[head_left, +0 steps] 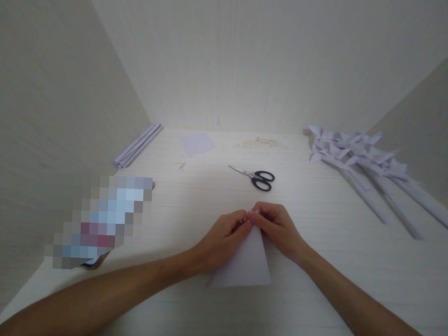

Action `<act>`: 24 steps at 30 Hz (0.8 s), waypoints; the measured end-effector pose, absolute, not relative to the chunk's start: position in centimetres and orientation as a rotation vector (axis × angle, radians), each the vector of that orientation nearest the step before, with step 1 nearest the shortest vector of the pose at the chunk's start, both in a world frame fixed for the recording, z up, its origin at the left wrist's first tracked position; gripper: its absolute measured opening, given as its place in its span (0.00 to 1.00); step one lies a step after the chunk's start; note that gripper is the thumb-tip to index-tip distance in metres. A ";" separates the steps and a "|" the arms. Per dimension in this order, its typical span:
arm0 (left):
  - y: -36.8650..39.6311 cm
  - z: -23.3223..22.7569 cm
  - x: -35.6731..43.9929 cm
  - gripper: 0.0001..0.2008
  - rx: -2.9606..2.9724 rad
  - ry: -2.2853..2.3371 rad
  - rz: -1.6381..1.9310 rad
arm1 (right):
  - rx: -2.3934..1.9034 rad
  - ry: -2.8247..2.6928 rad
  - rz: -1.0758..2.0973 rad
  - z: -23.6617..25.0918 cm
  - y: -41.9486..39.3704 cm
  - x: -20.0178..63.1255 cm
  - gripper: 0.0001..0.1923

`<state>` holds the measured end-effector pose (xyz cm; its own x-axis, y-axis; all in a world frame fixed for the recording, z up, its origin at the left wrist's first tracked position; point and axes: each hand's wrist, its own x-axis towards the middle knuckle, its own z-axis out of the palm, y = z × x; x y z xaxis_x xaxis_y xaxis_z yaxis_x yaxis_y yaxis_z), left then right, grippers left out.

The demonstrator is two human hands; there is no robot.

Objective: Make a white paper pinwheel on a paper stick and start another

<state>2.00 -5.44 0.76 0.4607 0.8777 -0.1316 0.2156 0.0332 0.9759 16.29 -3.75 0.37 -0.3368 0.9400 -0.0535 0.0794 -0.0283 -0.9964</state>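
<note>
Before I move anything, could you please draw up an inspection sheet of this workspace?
Surface: pale, faintly streaked tabletop.
Job's things: white paper, narrowing toward the fingertips at its far end.
Clutter: scissors beyond the hands, pointing left; flat paper square; tan bits near the back; rolled paper tubes at left; folded paper shapes with tubes at right; pixelated object, contents unreadable.
Hands: left hand and right hand both pinch the paper's far end.
Cables: nothing seen.
Surroundings: pale walls behind and at both sides.
</note>
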 end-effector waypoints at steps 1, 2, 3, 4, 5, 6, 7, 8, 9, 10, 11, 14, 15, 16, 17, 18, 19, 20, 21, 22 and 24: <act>-5.4 0.8 2.0 0.13 1.484 1.013 0.674 | -1.100 -1.473 1.469 0.4 -3.8 16.3 0.15; -5.4 0.8 2.0 0.13 1.491 1.017 0.675 | -1.086 -1.452 1.484 0.3 -3.8 16.3 0.15; -5.4 0.9 2.0 0.13 1.500 1.019 0.673 | -1.072 -1.429 1.504 0.2 -3.8 16.3 0.15; -5.4 1.0 2.0 0.13 1.510 1.022 0.670 | -1.059 -1.403 1.525 0.1 -3.8 16.4 0.15; -5.3 1.1 2.0 0.13 1.517 1.027 0.666 | -1.046 -1.376 1.545 0.0 -3.8 16.5 0.15; -5.3 1.2 2.0 0.13 1.520 1.033 0.656 | -1.038 -1.352 1.560 -0.2 -3.8 16.5 0.16; -5.3 1.3 2.0 0.12 1.516 1.038 0.646 | -1.033 -1.335 1.569 -0.4 -3.8 16.6 0.17; -5.2 1.4 2.0 0.12 1.510 1.042 0.637 | -1.031 -1.327 1.568 -0.5 -3.8 16.6 0.18; -5.2 1.5 2.0 0.12 1.505 1.042 0.633 | -1.033 -1.330 1.562 -0.6 -3.8 16.7 0.19; -5.2 1.5 2.0 0.12 1.502 1.041 0.632 | -1.036 -1.337 1.555 -0.7 -3.8 16.7 0.19; -5.2 1.5 2.0 0.12 1.500 1.039 0.630 | -1.039 -1.344 1.549 -0.7 -3.8 16.6 0.19; -5.2 1.5 2.0 0.12 1.485 1.047 0.629 | -1.042 -1.376 1.546 -0.4 -3.8 16.4 0.19; -5.3 1.4 2.0 0.12 1.475 1.047 0.625 | -1.039 -1.393 1.548 -0.3 -3.8 16.3 0.19; -5.3 1.4 2.0 0.12 1.465 1.042 0.621 | -1.034 -1.414 1.550 -0.2 -3.8 16.3 0.19; -5.3 1.4 2.0 0.12 1.461 1.033 0.622 | -1.031 -1.437 1.552 -0.2 -3.8 16.2 0.20; -5.2 1.4 2.0 0.13 1.465 1.023 0.630 | -1.031 -1.460 1.553 -0.1 -3.9 16.2 0.20; -5.2 1.4 2.1 0.13 1.475 1.015 0.642 | -1.032 -1.481 1.551 -0.1 -3.9 16.2 0.20; -5.2 1.4 2.1 0.14 1.485 1.011 0.660 | -1.035 -1.501 1.548 -0.2 -4.0 16.2 0.20; -5.2 1.5 2.1 0.14 1.494 1.011 0.675 | -1.037 -1.518 1.543 -0.2 -4.0 16.2 0.20; -5.2 1.5 2.0 0.15 1.497 1.013 0.681 | -1.040 -1.533 1.540 -0.2 -4.0 16.3 0.20; -5.3 1.5 2.0 0.15 1.484 1.023 0.666 | -1.045 -1.562 1.534 -0.2 -4.1 16.3 0.20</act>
